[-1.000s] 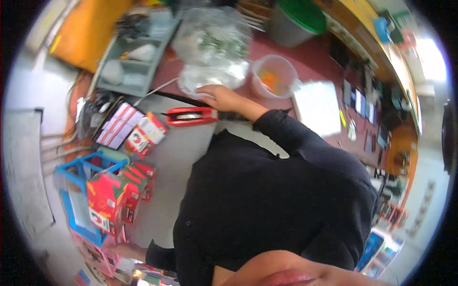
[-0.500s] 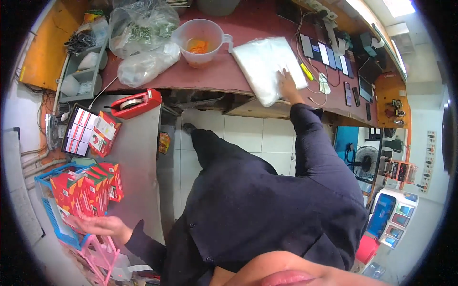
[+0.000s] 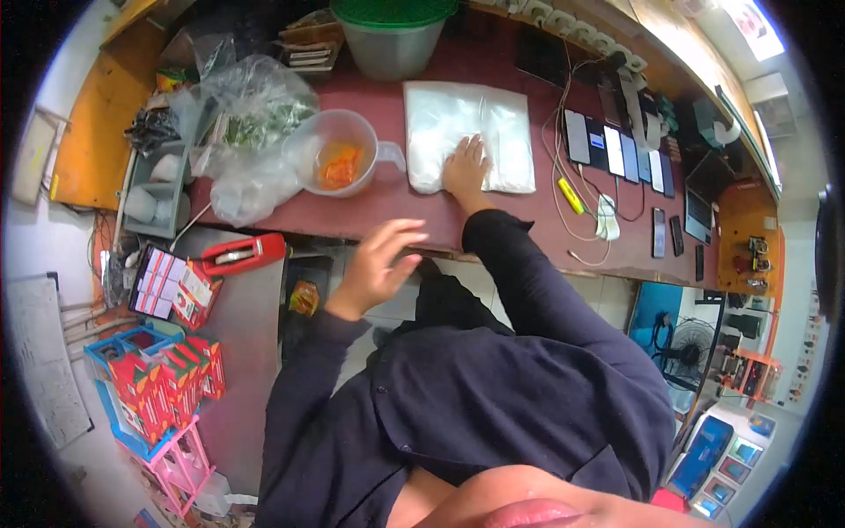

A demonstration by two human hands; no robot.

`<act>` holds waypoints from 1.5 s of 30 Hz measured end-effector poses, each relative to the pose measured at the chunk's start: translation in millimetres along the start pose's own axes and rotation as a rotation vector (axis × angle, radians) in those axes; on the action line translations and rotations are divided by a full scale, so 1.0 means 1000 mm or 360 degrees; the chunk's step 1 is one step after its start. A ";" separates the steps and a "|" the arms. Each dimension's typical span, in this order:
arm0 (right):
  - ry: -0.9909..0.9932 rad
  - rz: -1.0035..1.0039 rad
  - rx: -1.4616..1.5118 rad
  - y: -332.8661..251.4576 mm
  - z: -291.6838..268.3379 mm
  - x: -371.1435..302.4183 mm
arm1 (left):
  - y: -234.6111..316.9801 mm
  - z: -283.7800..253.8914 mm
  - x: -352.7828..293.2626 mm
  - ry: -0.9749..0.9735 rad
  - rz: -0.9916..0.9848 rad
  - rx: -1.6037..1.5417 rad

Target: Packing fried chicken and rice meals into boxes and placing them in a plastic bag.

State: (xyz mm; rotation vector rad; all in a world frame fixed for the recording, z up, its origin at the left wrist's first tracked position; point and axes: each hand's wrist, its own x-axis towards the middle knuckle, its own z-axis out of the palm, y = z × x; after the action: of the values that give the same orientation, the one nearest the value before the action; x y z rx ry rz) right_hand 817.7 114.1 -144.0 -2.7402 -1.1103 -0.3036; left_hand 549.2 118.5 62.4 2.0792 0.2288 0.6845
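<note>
My right hand (image 3: pixel 466 172) lies with its fingers spread on a flat stack of clear plastic bags (image 3: pixel 506 123) on the dark red table (image 3: pixel 352 220). My left hand (image 3: pixel 378 268) is raised near the table's front edge, holding nothing, with the fingers loosely curved and the thumb apart. Beyond it stands a translucent jug (image 3: pixel 304 145) with a handle, with something orange inside. Just left of the jug sits a knotted plastic bag (image 3: pixel 251 189), and behind that a large clear bag of green leaves (image 3: pixel 255 114).
A green-lidded tub (image 3: pixel 392 48) stands at the back. To the right lie several phones (image 3: pixel 616 150), cables and a yellow marker (image 3: pixel 570 195). On the left side are a red tape dispenser (image 3: pixel 242 253), a tablet (image 3: pixel 158 282) and red boxes (image 3: pixel 150 396) in a blue basket.
My left hand has swung from the red boxes up to the table's front edge. The bag stack now lies squarer and further left, with my right hand still on it. My view has shifted.
</note>
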 end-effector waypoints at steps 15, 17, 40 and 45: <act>-0.0200 -0.1121 0.1019 0.073 -0.014 0.086 | -0.194 0.159 0.184 -0.0182 -0.0889 0.0920; -0.0156 -0.1229 0.1063 0.077 -0.003 0.095 | -0.212 0.165 0.192 -0.0352 -0.1018 0.0949; -0.0669 -0.1030 0.0875 0.085 -0.006 0.097 | -0.184 0.134 0.175 -0.0452 -0.0722 0.0954; -0.1030 -0.0217 0.1430 0.067 -0.107 0.100 | -0.164 0.128 0.152 -0.0050 -0.0548 0.0696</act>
State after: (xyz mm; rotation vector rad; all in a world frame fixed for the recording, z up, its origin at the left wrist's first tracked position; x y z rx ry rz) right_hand 921.5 108.6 -21.5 -1.9509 -1.1553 0.9069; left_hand 760.8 183.2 -68.8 2.3752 0.7560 0.4148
